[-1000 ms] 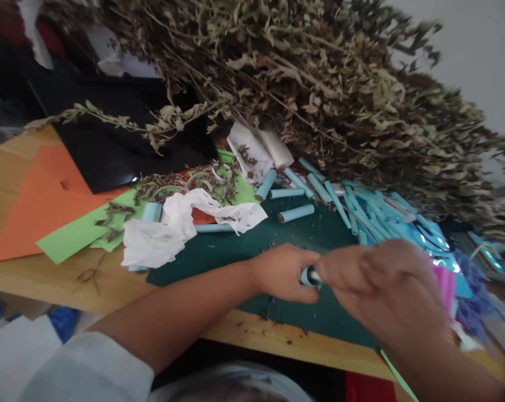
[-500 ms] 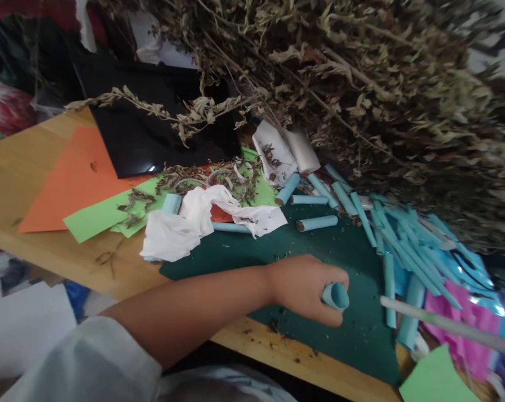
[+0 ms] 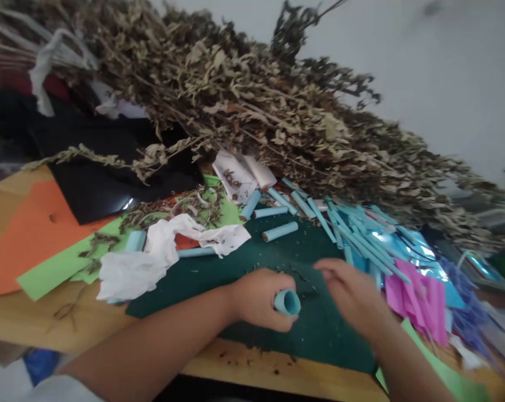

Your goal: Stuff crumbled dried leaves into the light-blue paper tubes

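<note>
blue paper tube (image 3: pixel 287 302), grasped by the left hand (image 3: pixel 258 298) near the front edge of the desk (image 3: pixel 212 365), has its mouth free: the right hand (image 3: pixel 355 298) is back without the white rod; whether its blurred fingers pinch anything, i cannot tell.

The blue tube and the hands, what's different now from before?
The right hand was at the mouth of the blue tube, then out of view; now it is back, over the green mat, apart from the tube. Whether it holds anything is unclear. The pale stick has left the view. The left hand still holds the tube.
</note>
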The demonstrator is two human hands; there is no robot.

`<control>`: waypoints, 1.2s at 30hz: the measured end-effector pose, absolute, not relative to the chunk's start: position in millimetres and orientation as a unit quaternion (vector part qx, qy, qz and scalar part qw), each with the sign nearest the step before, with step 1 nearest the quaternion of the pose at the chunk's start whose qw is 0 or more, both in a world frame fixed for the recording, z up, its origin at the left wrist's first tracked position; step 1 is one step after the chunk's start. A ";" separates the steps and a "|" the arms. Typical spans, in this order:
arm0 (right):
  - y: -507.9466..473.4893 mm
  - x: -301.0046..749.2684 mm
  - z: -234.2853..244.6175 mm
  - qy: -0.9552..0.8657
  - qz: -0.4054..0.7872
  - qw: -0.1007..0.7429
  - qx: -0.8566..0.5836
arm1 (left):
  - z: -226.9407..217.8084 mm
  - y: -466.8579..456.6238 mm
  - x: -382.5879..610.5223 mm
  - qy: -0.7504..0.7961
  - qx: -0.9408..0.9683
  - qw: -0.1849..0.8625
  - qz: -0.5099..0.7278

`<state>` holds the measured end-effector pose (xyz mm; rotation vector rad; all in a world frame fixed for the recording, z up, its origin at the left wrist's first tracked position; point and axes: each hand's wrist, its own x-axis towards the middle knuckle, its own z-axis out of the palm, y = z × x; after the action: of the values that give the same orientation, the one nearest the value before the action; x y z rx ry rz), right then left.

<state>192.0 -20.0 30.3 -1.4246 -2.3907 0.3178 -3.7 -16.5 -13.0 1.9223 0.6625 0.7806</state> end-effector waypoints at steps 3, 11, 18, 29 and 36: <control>-17.8 176.3 11.4 -0.865 0.103 0.114 -0.478 | -12.9 -18.8 -4.1 0.281 0.802 0.440 0.289; -47.7 177.2 15.8 -0.836 0.066 0.168 -0.519 | 1.9 -16.8 -15.2 0.236 0.816 0.377 0.369; -96.9 206.0 -4.2 -0.840 0.038 0.260 -0.475 | 13.7 -19.9 -15.1 0.216 0.918 0.146 0.298; -118.6 221.0 -22.6 -0.818 -0.074 0.311 -0.478 | 12.7 -17.6 -0.7 0.376 0.924 0.035 0.060; -117.8 229.8 -34.8 -0.843 -0.134 0.288 -0.434 | 37.1 -4.0 -8.5 0.432 0.901 -0.001 0.039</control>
<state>229.8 -117.8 -34.8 -1.1578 -2.2512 -0.3580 -8.5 -4.0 37.1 2.8327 1.3586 0.1217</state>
